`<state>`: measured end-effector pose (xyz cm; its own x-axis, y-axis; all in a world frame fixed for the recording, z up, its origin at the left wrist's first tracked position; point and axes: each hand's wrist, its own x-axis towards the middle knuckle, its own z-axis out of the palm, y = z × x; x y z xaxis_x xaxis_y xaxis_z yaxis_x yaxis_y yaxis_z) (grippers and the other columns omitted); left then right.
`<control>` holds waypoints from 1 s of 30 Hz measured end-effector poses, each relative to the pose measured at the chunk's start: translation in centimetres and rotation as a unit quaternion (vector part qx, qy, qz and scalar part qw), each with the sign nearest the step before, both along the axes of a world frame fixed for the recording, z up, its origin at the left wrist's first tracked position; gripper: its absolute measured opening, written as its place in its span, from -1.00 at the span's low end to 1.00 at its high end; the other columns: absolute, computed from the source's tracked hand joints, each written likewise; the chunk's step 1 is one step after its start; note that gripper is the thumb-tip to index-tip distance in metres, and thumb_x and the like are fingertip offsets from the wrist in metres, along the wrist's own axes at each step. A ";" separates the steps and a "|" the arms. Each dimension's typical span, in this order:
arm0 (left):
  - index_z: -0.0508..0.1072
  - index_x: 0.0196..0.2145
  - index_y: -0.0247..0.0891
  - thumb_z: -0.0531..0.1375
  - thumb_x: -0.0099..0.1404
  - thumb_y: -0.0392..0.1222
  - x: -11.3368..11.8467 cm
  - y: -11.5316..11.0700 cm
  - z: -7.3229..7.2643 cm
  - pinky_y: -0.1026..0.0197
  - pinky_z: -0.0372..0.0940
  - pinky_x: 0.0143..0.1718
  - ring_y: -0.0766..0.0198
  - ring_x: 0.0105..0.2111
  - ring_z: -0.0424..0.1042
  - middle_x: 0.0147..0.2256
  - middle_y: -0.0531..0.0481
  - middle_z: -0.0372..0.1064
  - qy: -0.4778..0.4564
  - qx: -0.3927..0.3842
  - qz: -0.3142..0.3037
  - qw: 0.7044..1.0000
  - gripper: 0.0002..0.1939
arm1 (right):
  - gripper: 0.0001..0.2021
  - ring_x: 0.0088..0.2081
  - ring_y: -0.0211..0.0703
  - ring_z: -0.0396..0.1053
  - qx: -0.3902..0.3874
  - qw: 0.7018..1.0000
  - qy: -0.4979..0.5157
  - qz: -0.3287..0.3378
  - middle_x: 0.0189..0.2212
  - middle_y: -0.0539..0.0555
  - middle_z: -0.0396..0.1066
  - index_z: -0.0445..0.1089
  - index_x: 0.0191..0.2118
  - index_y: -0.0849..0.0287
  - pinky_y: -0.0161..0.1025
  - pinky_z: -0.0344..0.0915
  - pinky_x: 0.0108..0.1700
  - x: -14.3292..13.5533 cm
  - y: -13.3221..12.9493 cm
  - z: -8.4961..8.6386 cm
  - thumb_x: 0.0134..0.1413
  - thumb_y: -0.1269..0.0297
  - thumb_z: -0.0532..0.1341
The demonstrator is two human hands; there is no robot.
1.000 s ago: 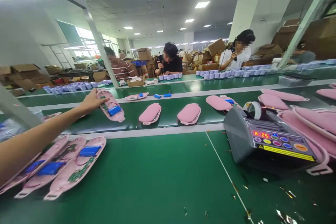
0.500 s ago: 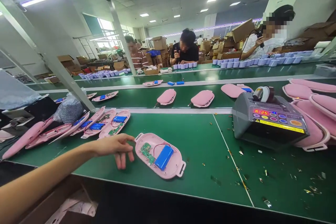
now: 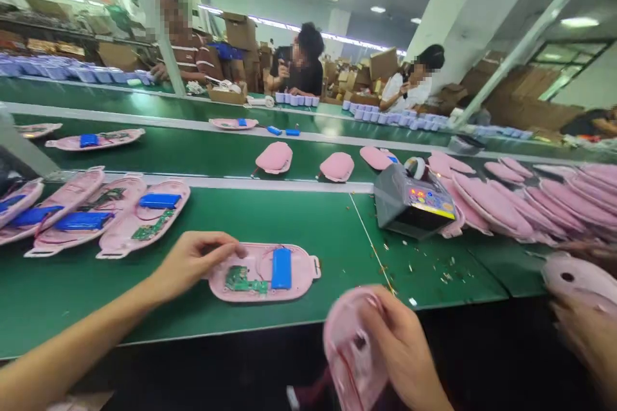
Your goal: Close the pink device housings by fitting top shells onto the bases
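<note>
A pink plastic housing half (image 3: 303, 279) lies face up on the green bench, holding a green circuit board (image 3: 245, 279), thin wires and a blue battery pack (image 3: 281, 268). My left hand (image 3: 202, 257) grips its left end, thumb and fingers closed at the rim. In front of the bench edge, my right hand (image 3: 402, 340) holds a pink cover (image 3: 344, 327) up on its side, fingers wrapped around its right edge. That cover has a dark hole, and red wires run along its inner face; its lower end is blurred.
Several pink housings with batteries (image 3: 159, 212) lean together at left. A black tape dispenser (image 3: 409, 202) stands on the right, metallic scraps (image 3: 448, 276) before it. Pink covers (image 3: 491, 205) are heaped beyond. A co-worker's hands (image 3: 585, 327) hold another cover at far right. People work across the bench.
The view has swung right. My left hand has closed on the housing, which now lies more squarely to the bench edge. My right hand has come into view with a pink cover.
</note>
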<state>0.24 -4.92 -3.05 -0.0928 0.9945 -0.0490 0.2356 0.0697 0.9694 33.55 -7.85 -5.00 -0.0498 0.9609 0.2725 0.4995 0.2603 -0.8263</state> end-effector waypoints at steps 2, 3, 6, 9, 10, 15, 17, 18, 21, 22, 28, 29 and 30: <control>0.64 -0.45 -0.23 0.33 0.12 0.08 0.5 -0.2 -0.5 0.22 0.40 -0.31 0.17 -0.42 0.45 -0.48 -0.08 0.52 -0.036 0.034 -0.021 0.999 -0.70 | -0.67 -0.39 -0.14 0.42 0.028 0.989 -0.081 0.124 -0.41 0.03 0.45 0.48 -0.23 0.04 -0.26 0.37 -0.37 -3.3 3.7 1.2 0.30 -0.03 0.08; 0.65 -0.39 -0.23 0.28 0.18 0.06 0.6 -0.3 -0.6 0.22 0.39 -0.33 0.20 -0.44 0.45 -0.47 -0.08 0.51 -0.032 0.067 -0.035 0.997 -0.70 | -0.68 -0.39 -0.16 0.42 0.057 0.974 -0.131 0.174 -0.39 0.03 0.46 0.48 -0.22 0.06 -0.28 0.35 -0.34 -5.3 5.4 1.8 0.34 0.05 0.04; 0.66 -0.28 -0.18 0.23 0.28 -0.09 0.6 -0.7 -1.2 0.24 0.38 -0.37 0.26 -0.46 0.43 -0.42 -0.06 0.45 0.004 0.170 -0.004 0.985 -0.79 | -0.66 -0.37 -0.16 0.44 0.164 0.919 -0.255 0.254 -0.31 0.08 0.50 0.48 -0.10 0.11 -0.28 0.32 -0.30 -10.7 9.1 3.2 0.38 0.19 -0.04; 0.66 -0.29 -0.09 0.22 0.30 -0.15 0.9 -1.0 -1.9 0.15 0.39 -0.20 0.18 -0.24 0.45 -0.27 -0.10 0.42 0.096 0.285 0.049 0.952 -0.82 | -0.63 -0.35 -0.15 0.46 0.213 0.877 -0.298 0.312 -0.23 0.09 0.51 0.46 0.00 0.12 -0.27 0.32 -0.31 -14.0 10.4 4.3 0.39 0.25 -0.07; 0.65 -0.32 -0.09 0.22 0.30 -0.16 1.0 -1.0 -2.2 0.11 0.39 -0.14 0.14 -0.16 0.43 -0.21 -0.12 0.41 0.106 0.308 0.069 0.943 -0.83 | -0.64 -0.34 -0.15 0.47 0.217 0.868 -0.302 0.329 -0.21 0.07 0.52 0.46 0.00 0.11 -0.27 0.32 -0.31 -14.7 10.6 4.7 0.39 0.27 -0.08; 0.42 -0.22 -0.20 0.29 0.22 -0.22 1.3 -0.5 -2.5 0.19 0.43 -0.34 0.26 -0.36 0.51 -0.10 -0.09 0.45 -0.086 0.193 0.079 0.974 -0.83 | -0.69 -0.31 -0.19 0.46 0.213 0.869 -0.296 0.335 -0.21 0.00 0.52 0.49 -0.08 0.07 -0.30 0.24 -0.34 -16.0 10.7 5.9 0.38 0.26 -0.02; 0.27 -0.13 -0.19 0.33 0.16 -0.22 1.0 -0.4 -2.2 0.26 0.40 -0.46 0.27 -0.45 0.52 -0.19 -0.07 0.51 -0.166 0.112 0.051 0.978 -0.62 | -0.71 -0.35 -0.20 0.43 0.191 0.881 -0.297 0.315 -0.28 -0.01 0.52 0.50 -0.14 0.05 -0.29 0.19 -0.36 -16.1 10.6 5.9 0.37 0.24 0.01; 0.23 -0.12 -0.19 0.34 0.14 -0.21 0.9 -0.4 -2.0 0.28 0.38 -0.48 0.25 -0.45 0.53 -0.24 -0.06 0.53 -0.185 0.087 0.039 0.978 -0.58 | -0.71 -0.36 -0.20 0.42 0.174 0.888 -0.296 0.306 -0.30 -0.01 0.51 0.50 -0.15 0.05 -0.29 0.17 -0.36 -16.2 10.5 5.7 0.36 0.23 0.02; 0.21 -0.18 -0.20 0.33 0.15 -0.14 0.7 -0.4 -1.6 0.29 0.38 -0.46 0.18 -0.38 0.57 -0.31 -0.06 0.54 -0.194 0.062 0.023 0.979 -0.61 | -0.78 -0.37 -0.19 0.39 0.115 0.904 -0.292 0.289 -0.34 -0.01 0.49 0.48 -0.19 0.06 -0.28 0.12 -0.36 -16.1 10.1 5.0 0.29 0.20 0.08; 0.21 -0.20 -0.20 0.34 0.14 -0.12 0.8 -0.4 -1.6 0.29 0.38 -0.46 0.17 -0.37 0.57 -0.30 -0.07 0.55 -0.194 0.060 0.023 0.979 -0.60 | -0.81 -0.38 -0.19 0.37 0.105 0.911 -0.290 0.275 -0.36 -0.01 0.48 0.46 -0.24 0.08 -0.28 0.11 -0.37 -16.1 9.9 4.6 0.24 0.19 0.12; 0.26 -0.17 -0.21 0.36 0.08 -0.06 1.0 -0.1 -1.3 0.31 0.32 -0.55 0.19 -0.45 0.52 -0.36 -0.02 0.53 -0.156 0.017 0.026 0.987 -0.55 | -0.82 -0.29 -0.16 0.40 0.122 0.925 -0.221 0.284 -0.31 0.01 0.49 0.46 -0.22 0.13 -0.25 0.22 -0.24 -16.1 10.2 3.6 0.08 0.31 0.13; 0.31 -0.17 -0.23 0.33 0.10 -0.04 0.9 0.1 -1.1 0.31 0.32 -0.54 0.20 -0.46 0.50 -0.38 -0.01 0.52 -0.139 0.008 0.014 0.990 -0.59 | -0.79 -0.26 -0.15 0.42 0.127 0.922 -0.207 0.301 -0.28 0.02 0.49 0.46 -0.20 0.14 -0.25 0.25 -0.20 -16.2 10.3 3.7 0.06 0.33 0.13; 0.37 -0.18 -0.25 0.30 0.13 -0.02 0.8 0.2 -0.9 0.31 0.32 -0.53 0.21 -0.46 0.49 -0.40 0.01 0.50 -0.121 0.003 -0.002 0.993 -0.63 | -0.78 -0.24 -0.14 0.42 0.129 0.921 -0.197 0.309 -0.27 0.03 0.50 0.46 -0.19 0.15 -0.24 0.26 -0.17 -16.3 10.4 3.8 0.04 0.34 0.14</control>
<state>1.07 -4.74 -3.93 -0.0750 0.9951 -0.0636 -0.0045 0.0635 0.9980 17.20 2.52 -1.21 -0.7095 0.6214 0.3324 0.4377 0.7582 -0.4832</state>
